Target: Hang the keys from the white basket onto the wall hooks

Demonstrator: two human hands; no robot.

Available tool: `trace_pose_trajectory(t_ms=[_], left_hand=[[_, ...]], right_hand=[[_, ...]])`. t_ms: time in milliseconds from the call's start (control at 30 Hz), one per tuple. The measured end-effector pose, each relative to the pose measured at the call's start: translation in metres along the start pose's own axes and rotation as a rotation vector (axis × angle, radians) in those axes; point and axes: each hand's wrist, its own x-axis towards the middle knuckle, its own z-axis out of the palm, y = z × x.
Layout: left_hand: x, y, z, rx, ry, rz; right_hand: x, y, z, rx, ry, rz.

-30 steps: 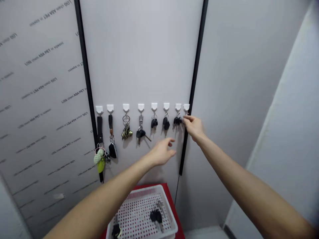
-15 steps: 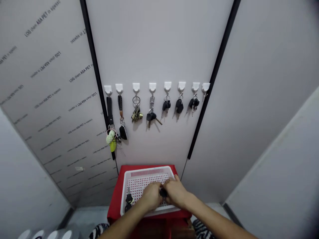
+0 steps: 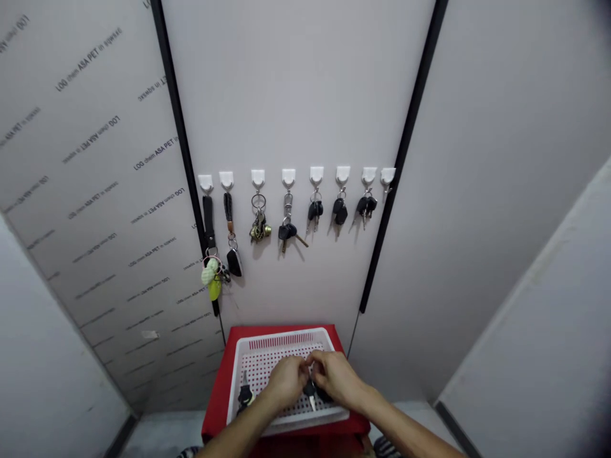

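Note:
Both my hands are down in a white perforated basket (image 3: 248, 351) on a red stool (image 3: 219, 397). My left hand (image 3: 285, 381) and my right hand (image 3: 337, 379) are closed together on a black-headed key bunch (image 3: 311, 390), whose metal blade hangs between them. Another black key set (image 3: 245, 394) lies at the basket's left side. On the wall above runs a row of white hooks (image 3: 288, 176). Key sets hang from all but the rightmost hook (image 3: 387, 175), which is bare.
Grey wall panels rise all around, split by two black vertical strips (image 3: 177, 127). The left panel carries printed protective film. A green and white charm (image 3: 210, 280) dangles from the leftmost key strap. Pale floor shows at the bottom right.
A second ago my right hand was up at the rightmost hooks and my left hand beside it. Both dropped into the basket and now lift a key bunch slightly.

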Motion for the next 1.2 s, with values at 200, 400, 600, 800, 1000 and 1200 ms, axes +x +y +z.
trace_pose_trajectory(t_ms=[200, 400, 600, 800, 1000, 1200], left_hand=[[0.003, -0.003, 0.0, -0.149, -0.054, -0.101], [-0.006, -0.003, 0.004, -0.019, -0.136, -0.132], [-0.002, -0.001, -0.009, -0.163, -0.074, -0.006], [0.013, 0.024, -0.066, -0.383, 0.068, 0.168], [0.017, 0.061, -0.112, -0.525, -0.001, 0.327], [0.025, 0.088, -0.126, -0.563, 0.102, 0.357]], right_hand=[[-0.002, -0.008, -0.008, -0.233, -0.082, 0.013], [-0.003, -0.012, -0.002, -0.25, -0.18, 0.003], [-0.002, -0.004, -0.014, -0.113, 0.009, -0.05], [0.005, -0.008, -0.056, 0.241, 0.147, -0.125], [0.014, -0.019, -0.083, 0.527, 0.346, -0.205], [0.017, -0.023, -0.102, 0.801, 0.415, -0.136]])
